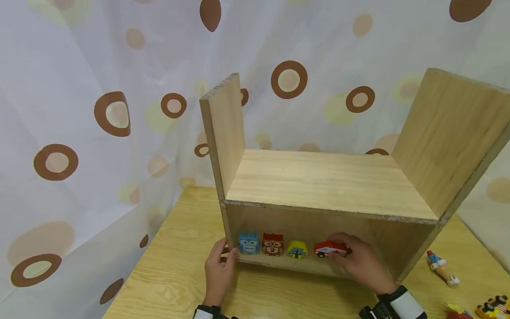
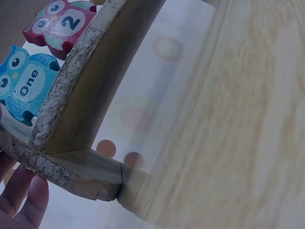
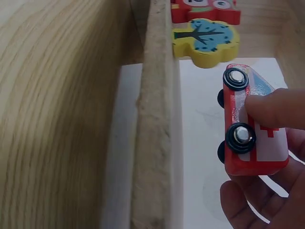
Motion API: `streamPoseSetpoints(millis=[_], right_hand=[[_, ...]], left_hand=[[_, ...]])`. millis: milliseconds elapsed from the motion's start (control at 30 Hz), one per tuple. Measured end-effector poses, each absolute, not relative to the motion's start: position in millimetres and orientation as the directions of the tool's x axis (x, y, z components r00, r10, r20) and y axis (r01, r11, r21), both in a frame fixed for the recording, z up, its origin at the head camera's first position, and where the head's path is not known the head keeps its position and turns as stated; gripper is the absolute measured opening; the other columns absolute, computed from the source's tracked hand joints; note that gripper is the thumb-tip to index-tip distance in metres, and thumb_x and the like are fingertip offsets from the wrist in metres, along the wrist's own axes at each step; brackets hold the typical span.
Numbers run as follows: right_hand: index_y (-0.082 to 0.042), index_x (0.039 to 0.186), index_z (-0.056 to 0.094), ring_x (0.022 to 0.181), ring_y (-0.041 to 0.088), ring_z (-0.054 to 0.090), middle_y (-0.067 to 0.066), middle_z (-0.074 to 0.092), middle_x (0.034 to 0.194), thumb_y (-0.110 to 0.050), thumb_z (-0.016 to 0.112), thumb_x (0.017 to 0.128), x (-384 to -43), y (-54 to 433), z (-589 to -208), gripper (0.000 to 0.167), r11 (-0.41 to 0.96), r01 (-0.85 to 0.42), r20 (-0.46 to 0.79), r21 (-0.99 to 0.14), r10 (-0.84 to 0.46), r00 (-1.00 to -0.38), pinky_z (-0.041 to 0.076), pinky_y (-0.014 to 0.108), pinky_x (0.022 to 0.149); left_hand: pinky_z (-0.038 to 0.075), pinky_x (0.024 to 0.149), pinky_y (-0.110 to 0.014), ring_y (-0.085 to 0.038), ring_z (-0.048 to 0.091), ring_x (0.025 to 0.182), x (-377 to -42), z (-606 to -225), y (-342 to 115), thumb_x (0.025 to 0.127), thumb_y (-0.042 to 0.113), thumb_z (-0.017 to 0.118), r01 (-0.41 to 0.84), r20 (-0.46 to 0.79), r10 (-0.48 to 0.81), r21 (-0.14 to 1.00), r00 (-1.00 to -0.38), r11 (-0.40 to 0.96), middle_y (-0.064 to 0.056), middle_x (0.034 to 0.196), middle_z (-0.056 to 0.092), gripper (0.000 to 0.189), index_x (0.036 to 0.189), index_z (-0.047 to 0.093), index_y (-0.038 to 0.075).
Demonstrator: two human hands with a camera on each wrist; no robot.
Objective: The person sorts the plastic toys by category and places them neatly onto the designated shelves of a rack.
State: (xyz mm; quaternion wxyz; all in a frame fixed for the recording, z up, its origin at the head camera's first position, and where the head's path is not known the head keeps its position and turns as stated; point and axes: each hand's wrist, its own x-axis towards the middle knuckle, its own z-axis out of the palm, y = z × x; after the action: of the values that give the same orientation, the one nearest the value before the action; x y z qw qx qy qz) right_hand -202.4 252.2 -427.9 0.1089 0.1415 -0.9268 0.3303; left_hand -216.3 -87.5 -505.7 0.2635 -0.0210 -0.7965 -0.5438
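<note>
A red and white toy ambulance [image 1: 330, 249] is pinched in my right hand [image 1: 360, 261], inside the lower compartment of a wooden shelf [image 1: 330, 181]. The right wrist view shows the thumb on the ambulance's [image 3: 259, 143] side, its wheels facing the compartment floor. To its left, standing in a row, are a yellow tree block [image 1: 297, 250], a red owl block [image 1: 272, 244] marked 2 and a blue owl block [image 1: 249, 243] marked One. My left hand [image 1: 220, 268] grips the lower left edge of the shelf, with some fingers hidden behind the side panel.
The shelf stands on a wooden table [image 1: 171, 266] before a spotted cloth [image 1: 159, 66]. Right of it lie an ice-cream-cone-like toy [image 1: 442, 268], a yellow toy vehicle [image 1: 494, 308] and a partly cut-off red toy [image 1: 458, 313]. Two side panels rise above the upper board.
</note>
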Motion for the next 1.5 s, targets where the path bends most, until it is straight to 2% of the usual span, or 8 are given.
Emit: streamPoseSetpoints(millis=[367,533,733,1033,1133,1367,1433,1500], right_hand=[[-0.008,0.115,0.066,0.08,0.002,0.054,0.009,0.07,0.103,-0.01,0.076,0.084,-213,251,-431,0.032,0.734,-0.4,0.358,-0.549,-0.226,-0.906,0.046,0.02,0.061],[-0.006,0.117,0.066,0.075,0.001,0.051,0.011,0.07,0.104,-0.01,0.076,0.085,-214,249,-437,0.034,0.736,-0.37,0.323,-0.567,-0.215,-0.922,0.044,0.02,0.058],[-0.004,0.119,0.065,0.08,0.001,0.056,0.012,0.07,0.111,-0.011,0.075,0.086,-208,248,-447,0.035,0.731,-0.301,0.245,-0.612,-0.187,-0.951,0.048,0.019,0.061],[-0.007,0.121,0.063,0.072,-0.001,0.051,0.011,0.07,0.111,-0.013,0.073,0.088,-210,245,-448,0.035,0.735,-0.299,0.236,-0.608,-0.192,-0.953,0.044,0.019,0.057],[-0.006,0.124,0.061,0.077,0.002,0.055,0.012,0.069,0.115,-0.014,0.074,0.088,-210,246,-449,0.039,0.722,-0.315,0.263,-0.616,-0.188,-0.946,0.045,0.02,0.06],[-0.002,0.124,0.061,0.103,0.026,0.061,0.012,0.066,0.119,-0.011,0.077,0.085,-204,249,-451,0.043,0.741,-0.419,0.42,-0.525,-0.203,-0.884,0.052,0.029,0.075],[-0.002,0.123,0.062,0.106,0.026,0.059,0.012,0.065,0.12,-0.008,0.076,0.084,-200,251,-448,0.042,0.746,-0.444,0.466,-0.496,-0.203,-0.861,0.052,0.032,0.077],[-0.003,0.122,0.063,0.108,0.017,0.056,0.012,0.064,0.121,-0.004,0.076,0.083,-195,252,-443,0.041,0.747,-0.465,0.512,-0.475,-0.195,-0.836,0.052,0.032,0.076]], left_hand=[[0.056,0.07,-0.026,-0.013,0.064,0.094,-221,-499,-84,0.095,0.016,0.067,0.367,0.478,-0.243,0.845,-0.844,0.388,-0.003,0.12,0.068,0.031,0.125,0.066,0.018],[0.056,0.071,-0.027,-0.015,0.064,0.095,-220,-499,-87,0.095,0.016,0.067,0.364,0.478,-0.236,0.841,-0.846,0.4,-0.003,0.12,0.068,0.031,0.126,0.066,0.018],[0.056,0.069,-0.025,-0.015,0.065,0.093,-214,-503,-86,0.094,0.015,0.068,0.341,0.46,-0.238,0.847,-0.855,0.408,-0.003,0.119,0.068,0.03,0.124,0.066,0.017],[0.056,0.071,-0.026,-0.013,0.064,0.094,-216,-502,-86,0.095,0.018,0.067,0.361,0.472,-0.23,0.844,-0.851,0.395,-0.003,0.121,0.068,0.03,0.125,0.066,0.018],[0.056,0.071,-0.027,-0.011,0.064,0.094,-217,-503,-88,0.095,0.018,0.067,0.37,0.479,-0.231,0.843,-0.847,0.391,-0.004,0.121,0.068,0.03,0.125,0.067,0.018],[0.057,0.069,-0.026,-0.013,0.065,0.093,-215,-507,-89,0.094,0.017,0.068,0.379,0.494,-0.235,0.834,-0.837,0.401,-0.006,0.119,0.069,0.029,0.124,0.067,0.016],[0.057,0.069,-0.027,-0.013,0.065,0.093,-214,-506,-89,0.094,0.016,0.067,0.383,0.497,-0.232,0.832,-0.836,0.402,-0.006,0.119,0.069,0.029,0.123,0.067,0.016],[0.057,0.069,-0.026,-0.012,0.065,0.094,-214,-506,-89,0.094,0.016,0.067,0.383,0.495,-0.229,0.833,-0.838,0.399,-0.005,0.12,0.068,0.029,0.124,0.067,0.016]])
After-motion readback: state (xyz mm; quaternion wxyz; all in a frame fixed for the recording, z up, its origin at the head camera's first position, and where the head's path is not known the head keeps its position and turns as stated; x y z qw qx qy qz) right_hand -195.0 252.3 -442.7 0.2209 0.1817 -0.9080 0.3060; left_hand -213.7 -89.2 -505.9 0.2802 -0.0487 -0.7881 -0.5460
